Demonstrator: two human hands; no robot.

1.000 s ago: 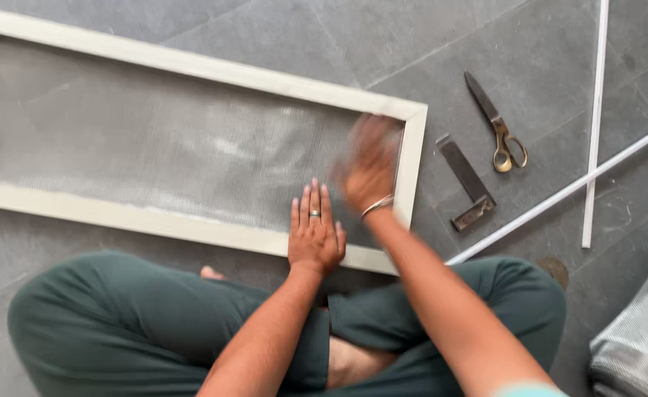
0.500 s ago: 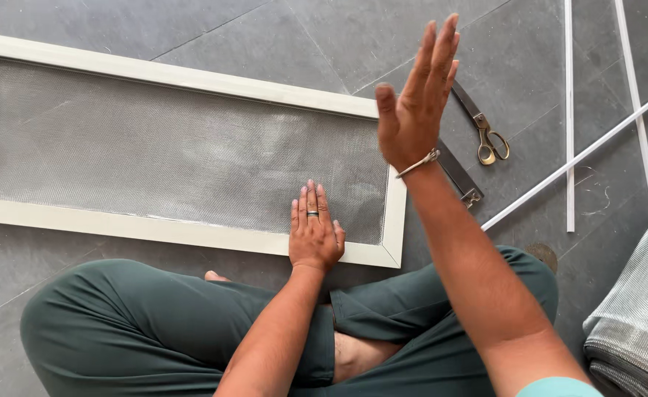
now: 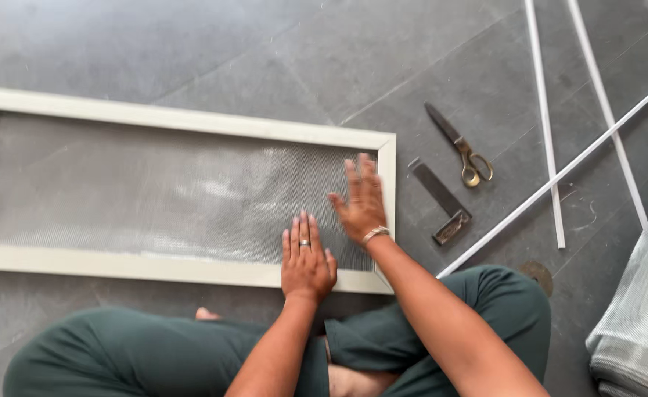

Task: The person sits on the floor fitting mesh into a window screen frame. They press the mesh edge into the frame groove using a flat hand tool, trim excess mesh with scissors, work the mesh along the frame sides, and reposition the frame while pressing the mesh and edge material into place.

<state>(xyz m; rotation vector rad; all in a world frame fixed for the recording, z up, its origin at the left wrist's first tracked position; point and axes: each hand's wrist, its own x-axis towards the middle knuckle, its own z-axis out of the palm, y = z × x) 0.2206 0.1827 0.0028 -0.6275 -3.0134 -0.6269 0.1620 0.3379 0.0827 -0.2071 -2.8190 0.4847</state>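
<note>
Grey floor tiles carry our mesh-covered frame (image 3: 192,121). Our right hand (image 3: 361,202), raised half a second ago, now lies flat and spread on the mesh at three o'clock; our left hand (image 3: 307,259) stays flat beside it. One pair of scissors (image 3: 460,145), one try square (image 3: 441,202), four white strips (image 3: 544,132) lie right.

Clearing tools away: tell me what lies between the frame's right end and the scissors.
In the head view, a metal try square lies on the floor between the frame and the scissors.
</note>
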